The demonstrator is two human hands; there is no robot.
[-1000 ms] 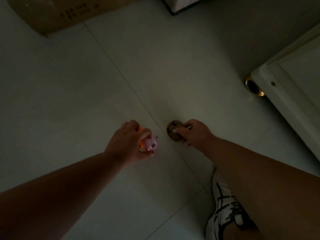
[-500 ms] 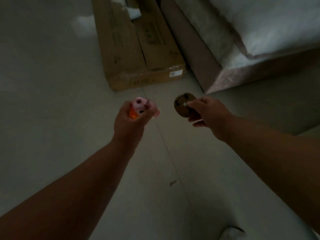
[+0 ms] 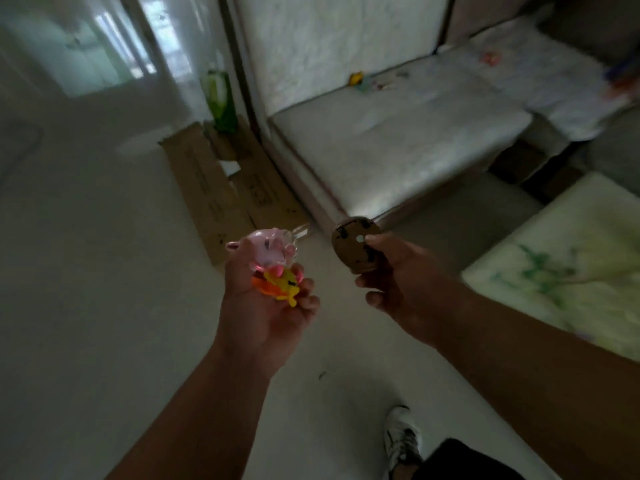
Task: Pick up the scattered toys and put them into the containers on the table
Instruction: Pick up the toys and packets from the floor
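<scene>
Left hand (image 3: 266, 306) palm up, fingers curled round two toys at once: pink toy (image 3: 273, 251) on top, orange-yellow toy (image 3: 280, 284) wedged under it against the fingertips. Right hand (image 3: 394, 271) pinches a brown round toy (image 3: 355, 245) by its edge, thumb on the flat face, the other fingers loosely curled below it. All three are held in the air over the floor (image 3: 86, 289), none in a container yet; no container or worktop is clearly in view. Risks, as judgement: the left grip is stacked, so the pink toy sits high and could roll off if the wrist tips or the person walks fast; the brown toy's edge pinch is thin and could slip or swing. More small toys (image 3: 356, 79) lie on the covered sofa (image 3: 398, 150), easy to miss. Flat cardboard boxes (image 3: 221, 199) lie on the floor in the walking path, a trip hazard in dim light. Printing on the boxes is too blurred to read; no other legible writing.
</scene>
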